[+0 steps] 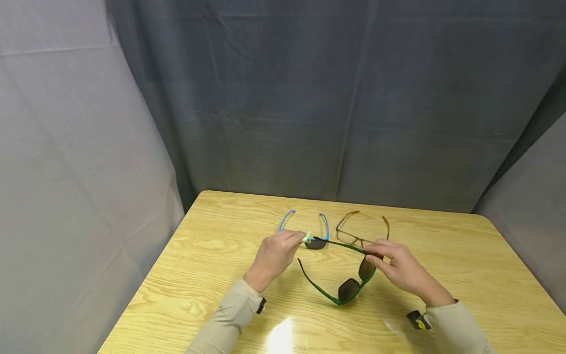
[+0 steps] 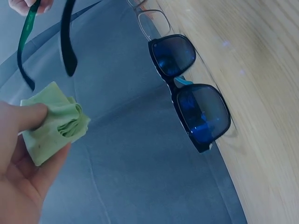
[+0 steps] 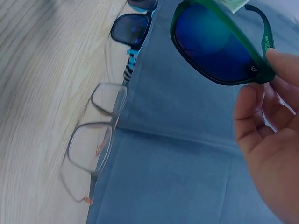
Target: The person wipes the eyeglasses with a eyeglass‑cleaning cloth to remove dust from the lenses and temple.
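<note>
My right hand (image 1: 400,268) pinches green-framed sunglasses (image 1: 349,290) near the hinge, and the dark lenses face down toward me. Both temples are unfolded and extend toward the left hand. In the right wrist view, thumb and fingers grip the frame corner beside one blue-tinted lens (image 3: 210,42). Between thumb and fingers, my left hand (image 1: 275,253) holds a folded pale green cloth (image 2: 56,126). The cloth is close to the tip of one temple, and in the left wrist view a gap shows between them.
Behind the hands, sunglasses with blue temples (image 1: 327,226) lie on the wooden table (image 1: 177,275), partly hidden by the left hand. Brown-tipped clear glasses (image 1: 346,237) lie to their right, partly behind the right hand. A dark grey curtain (image 1: 274,123) stands behind the table, with lighter cloth at both sides.
</note>
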`<state>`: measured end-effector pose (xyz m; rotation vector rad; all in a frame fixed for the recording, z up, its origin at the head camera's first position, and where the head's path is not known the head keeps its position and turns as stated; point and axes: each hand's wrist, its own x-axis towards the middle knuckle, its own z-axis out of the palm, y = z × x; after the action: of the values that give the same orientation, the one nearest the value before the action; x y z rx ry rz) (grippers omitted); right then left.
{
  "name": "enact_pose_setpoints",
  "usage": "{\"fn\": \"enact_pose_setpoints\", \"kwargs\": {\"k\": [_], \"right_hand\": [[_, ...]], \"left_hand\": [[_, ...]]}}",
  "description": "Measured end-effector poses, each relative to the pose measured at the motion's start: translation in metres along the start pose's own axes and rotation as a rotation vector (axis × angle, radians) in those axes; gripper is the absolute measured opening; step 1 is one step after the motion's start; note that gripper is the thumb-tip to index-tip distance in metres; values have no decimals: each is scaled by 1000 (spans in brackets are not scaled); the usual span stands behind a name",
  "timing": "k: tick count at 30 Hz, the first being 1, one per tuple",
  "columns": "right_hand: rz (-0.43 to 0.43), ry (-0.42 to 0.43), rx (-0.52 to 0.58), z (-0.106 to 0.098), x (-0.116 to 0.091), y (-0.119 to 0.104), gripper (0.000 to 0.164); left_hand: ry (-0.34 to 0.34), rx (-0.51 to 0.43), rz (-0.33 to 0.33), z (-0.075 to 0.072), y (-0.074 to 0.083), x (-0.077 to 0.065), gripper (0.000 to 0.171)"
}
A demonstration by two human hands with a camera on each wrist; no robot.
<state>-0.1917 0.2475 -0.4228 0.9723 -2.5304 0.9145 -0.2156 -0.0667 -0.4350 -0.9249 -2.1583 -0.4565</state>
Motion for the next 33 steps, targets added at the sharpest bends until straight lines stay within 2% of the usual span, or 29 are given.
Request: {"fn": "enact_pose_setpoints", "kwargs": {"k": [11,21,27,33], "right_hand": [[113,46,-75,-19,-18,20,19],[226,91,-216,-48,-41,50,20],[381,96,-203,-66,-58,75,29],[572,42,-126,-83,-74,104,45]], "left_hand": [[-65,13,-97,-6,-14,-13,22],[-48,-5,-131,-11,-23,-20,19],[-27,-10,-141,-15,-26,-19,20],[-44,-2,-151,-18,-26,-18,18]]}}
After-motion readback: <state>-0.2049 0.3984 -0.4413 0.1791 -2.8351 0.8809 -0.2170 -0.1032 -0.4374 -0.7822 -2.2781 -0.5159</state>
